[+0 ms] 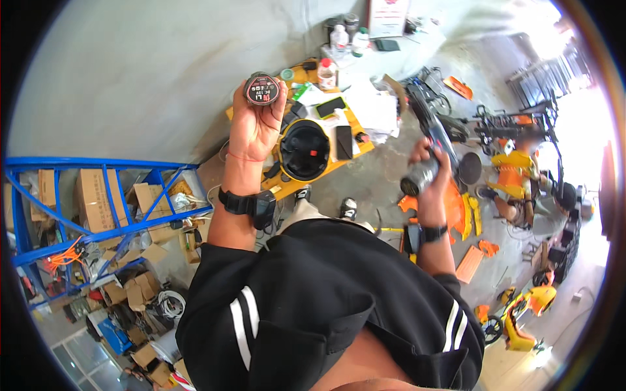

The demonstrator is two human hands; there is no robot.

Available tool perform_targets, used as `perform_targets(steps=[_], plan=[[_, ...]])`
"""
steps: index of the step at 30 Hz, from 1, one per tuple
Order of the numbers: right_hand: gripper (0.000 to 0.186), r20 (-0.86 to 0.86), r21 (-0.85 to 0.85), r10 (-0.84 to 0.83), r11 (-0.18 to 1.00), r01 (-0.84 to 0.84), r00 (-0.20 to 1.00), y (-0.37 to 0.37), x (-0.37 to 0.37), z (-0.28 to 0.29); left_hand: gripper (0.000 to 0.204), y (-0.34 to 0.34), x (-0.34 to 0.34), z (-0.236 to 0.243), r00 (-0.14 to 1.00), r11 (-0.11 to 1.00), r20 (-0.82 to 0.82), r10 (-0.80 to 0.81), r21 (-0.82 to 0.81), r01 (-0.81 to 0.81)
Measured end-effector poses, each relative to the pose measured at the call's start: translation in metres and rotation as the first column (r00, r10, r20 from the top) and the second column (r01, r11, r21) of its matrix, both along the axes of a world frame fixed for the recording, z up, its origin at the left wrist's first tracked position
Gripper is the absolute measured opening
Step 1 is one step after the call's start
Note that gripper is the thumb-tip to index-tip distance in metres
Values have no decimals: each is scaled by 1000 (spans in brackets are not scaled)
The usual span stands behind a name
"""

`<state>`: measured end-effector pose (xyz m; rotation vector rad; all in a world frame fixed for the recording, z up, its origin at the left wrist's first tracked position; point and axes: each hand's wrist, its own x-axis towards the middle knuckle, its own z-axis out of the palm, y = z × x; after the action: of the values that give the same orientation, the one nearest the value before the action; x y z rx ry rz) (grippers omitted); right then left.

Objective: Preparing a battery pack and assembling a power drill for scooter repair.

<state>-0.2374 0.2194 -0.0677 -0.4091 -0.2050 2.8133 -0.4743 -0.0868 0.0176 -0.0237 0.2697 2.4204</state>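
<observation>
My left hand (255, 125) is raised and grips a small round black part with a red-marked face (261, 89), held up in front of the yellow table. My right hand (432, 171) is closed around a black and grey cylindrical power tool (420, 174) whose dark body reaches up and away from me. Both wrists wear black bands, and the left also has a thin red string. A black helmet (305, 150) lies on the yellow table (350, 158) just right of my left hand.
The table also carries a phone (330, 106), papers and plastic bottles (327, 73). A blue metal rack (98, 195) with cardboard boxes stands at left. Orange plastic panels (456, 208), small orange ride-on vehicles (521, 309) and a seated person (521, 179) are at right.
</observation>
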Motion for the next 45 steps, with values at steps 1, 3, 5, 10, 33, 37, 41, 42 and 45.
perform_targets(steps=[1,3,5,10,33,37,41,42,45], plan=[[31,-181,-12,60,998,-64,982,2,-13,14,34,14,10,8,1000,1000,3,-27,5,27],[31,-425,-274,-59,959,-66,903,1,-39,38,36,37,33,18,993,992,4,-122,-31,122],[34,-431,-416,-127,907,-72,893,-1,-49,62,35,52,50,28,986,982,-20,-163,-99,160],[29,-569,-480,-175,864,-151,804,-23,-65,101,35,64,69,50,967,937,-48,-251,-262,230],[27,-127,760,2,643,96,992,-122,-85,200,55,5,96,91,545,777,-664,-512,-628,-35],[30,-13,859,-72,510,48,997,-138,-92,210,55,-1,94,98,445,645,-694,-567,-709,-285],[35,1,860,41,510,-22,999,-138,-91,211,45,-11,86,98,493,707,-684,-537,-684,-180],[42,-37,868,141,494,-38,989,-135,-90,211,44,-14,85,97,575,780,-657,-488,-624,-50],[54,-178,847,188,530,53,966,-138,-86,205,47,-17,80,90,682,875,-585,-439,-451,176]])
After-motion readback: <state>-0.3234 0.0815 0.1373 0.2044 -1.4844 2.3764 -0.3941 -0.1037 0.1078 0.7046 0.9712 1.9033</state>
